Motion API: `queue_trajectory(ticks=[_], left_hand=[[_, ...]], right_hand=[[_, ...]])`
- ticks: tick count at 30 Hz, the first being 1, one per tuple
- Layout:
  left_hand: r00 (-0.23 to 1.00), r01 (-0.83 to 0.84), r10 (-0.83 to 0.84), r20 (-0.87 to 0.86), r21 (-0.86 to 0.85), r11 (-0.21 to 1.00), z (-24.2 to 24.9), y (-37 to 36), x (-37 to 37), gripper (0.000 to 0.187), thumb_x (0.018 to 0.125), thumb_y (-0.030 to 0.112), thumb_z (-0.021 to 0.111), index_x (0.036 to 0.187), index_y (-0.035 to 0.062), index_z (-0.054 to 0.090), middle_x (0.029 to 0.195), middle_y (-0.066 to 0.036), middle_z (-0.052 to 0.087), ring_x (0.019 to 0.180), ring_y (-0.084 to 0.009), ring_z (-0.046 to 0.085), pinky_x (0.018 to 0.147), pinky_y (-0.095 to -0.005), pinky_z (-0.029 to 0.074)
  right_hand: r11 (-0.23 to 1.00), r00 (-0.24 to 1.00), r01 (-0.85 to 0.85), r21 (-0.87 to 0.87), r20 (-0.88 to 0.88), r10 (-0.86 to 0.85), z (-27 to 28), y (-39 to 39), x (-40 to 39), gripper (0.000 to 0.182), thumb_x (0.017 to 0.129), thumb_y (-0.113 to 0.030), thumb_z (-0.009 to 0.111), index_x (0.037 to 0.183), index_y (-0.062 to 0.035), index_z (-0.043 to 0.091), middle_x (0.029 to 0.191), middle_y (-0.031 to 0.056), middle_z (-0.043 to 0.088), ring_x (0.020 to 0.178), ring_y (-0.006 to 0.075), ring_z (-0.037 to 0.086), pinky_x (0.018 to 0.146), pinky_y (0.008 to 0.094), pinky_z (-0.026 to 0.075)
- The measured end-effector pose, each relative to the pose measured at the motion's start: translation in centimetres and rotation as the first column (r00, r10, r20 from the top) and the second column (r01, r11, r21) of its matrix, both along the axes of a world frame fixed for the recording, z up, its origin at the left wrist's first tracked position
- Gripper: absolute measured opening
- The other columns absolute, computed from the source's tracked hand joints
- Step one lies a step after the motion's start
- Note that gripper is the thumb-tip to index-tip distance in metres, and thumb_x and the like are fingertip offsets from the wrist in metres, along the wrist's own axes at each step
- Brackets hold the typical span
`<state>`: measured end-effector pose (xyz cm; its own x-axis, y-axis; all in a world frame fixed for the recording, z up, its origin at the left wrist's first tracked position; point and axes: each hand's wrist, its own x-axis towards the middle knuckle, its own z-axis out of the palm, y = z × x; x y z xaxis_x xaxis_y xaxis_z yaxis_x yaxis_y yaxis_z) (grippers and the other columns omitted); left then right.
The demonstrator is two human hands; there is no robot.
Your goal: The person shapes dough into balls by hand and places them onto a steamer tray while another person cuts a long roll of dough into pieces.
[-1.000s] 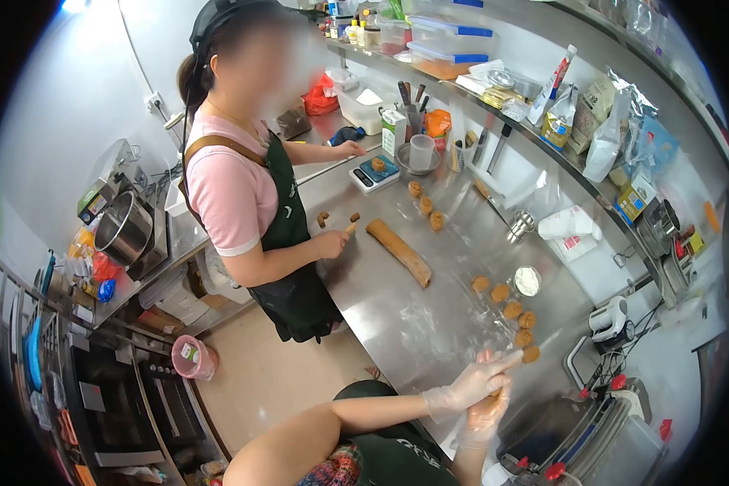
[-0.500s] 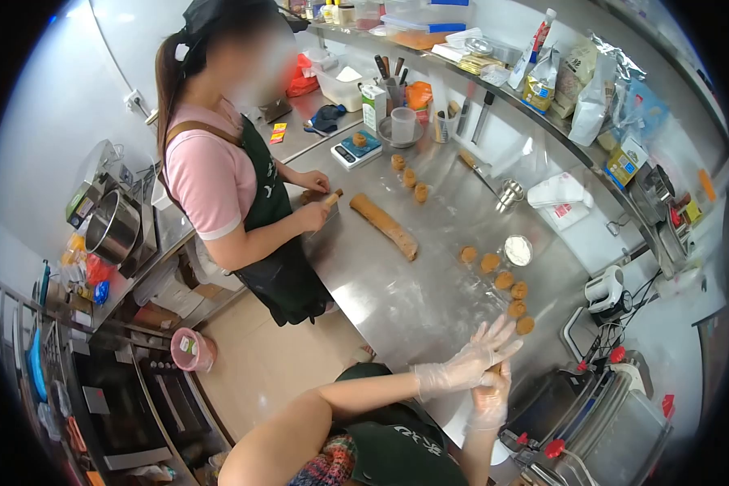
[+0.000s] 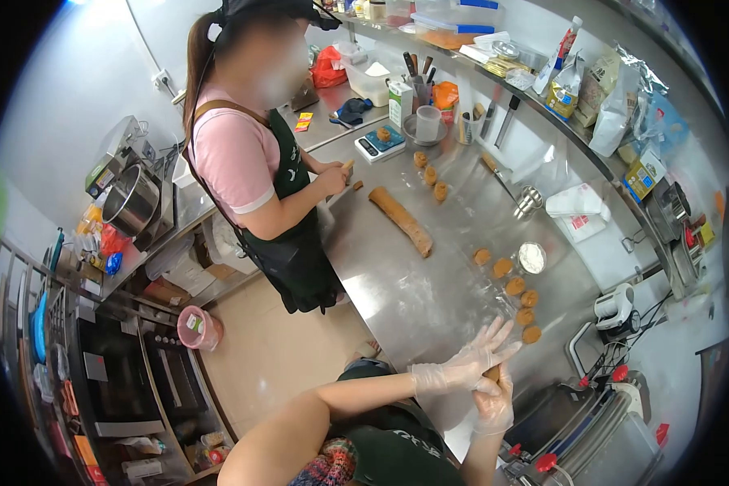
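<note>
The small brown dough piece (image 3: 492, 373) is between the wearer's two gloved hands, above the near edge of the grey metal tabletop (image 3: 454, 304). The step in hand looks like shaping this piece by palm.

Farthest left, a co-worker in a pink shirt and dark green apron (image 3: 286, 243) has both hands (image 3: 330, 180) together near a thick brown dough log (image 3: 401, 223). To its right, three rounded brown lumps (image 3: 430, 175) lie in a line. The wearer's left hand (image 3: 466, 366) has its fingers spread wide, palm over the piece; the right hand (image 3: 494, 411) has its fingers curled around it from below. Beyond them, six flattened brown dough rounds (image 3: 515, 286) run beside a round bowl of white powder (image 3: 532, 257).

The next move seems to call for light, even palm pressure, with the right fingers cupped so the soft piece does not slip or flatten unevenly.

Against the first frame, the left fingers, then close together over the right hand, are now fanned apart. The co-worker's hands, then well apart, have come together. The six rounds keep their arrangement.
</note>
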<state>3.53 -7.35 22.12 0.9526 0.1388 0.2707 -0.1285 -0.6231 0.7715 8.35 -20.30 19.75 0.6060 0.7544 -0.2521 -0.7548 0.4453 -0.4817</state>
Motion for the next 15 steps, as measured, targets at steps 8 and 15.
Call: queue_trajectory(ticks=[8,15], left_hand=[[0.980,-0.108,-0.004,-0.197,-0.553,0.826,-2.3,0.3,0.7,0.053,0.091,0.014,0.064,0.142,0.0050,0.054,0.145,-0.019,0.048,0.137,-0.0333,0.042,0.112,-0.0413,0.038],[0.956,0.281,-0.293,0.008,-0.313,0.907,1.0,6.7,0.2,0.074,0.086,0.024,0.073,0.152,0.0095,0.043,0.161,-0.022,0.031,0.152,-0.0368,0.023,0.122,-0.0496,0.017]], right_hand=[[0.946,0.926,0.305,0.113,-0.267,-0.267,0.5,4.1,-2.5,0.060,0.106,-0.035,0.047,0.156,-0.0075,0.030,0.150,0.0176,0.044,0.139,0.0354,0.043,0.120,0.0507,0.031],[0.995,0.990,0.082,0.059,0.111,-0.088,1.2,6.3,-1.2,0.060,0.106,-0.040,0.045,0.156,-0.0116,0.031,0.156,0.0196,0.038,0.146,0.0351,0.033,0.123,0.0528,0.023]])
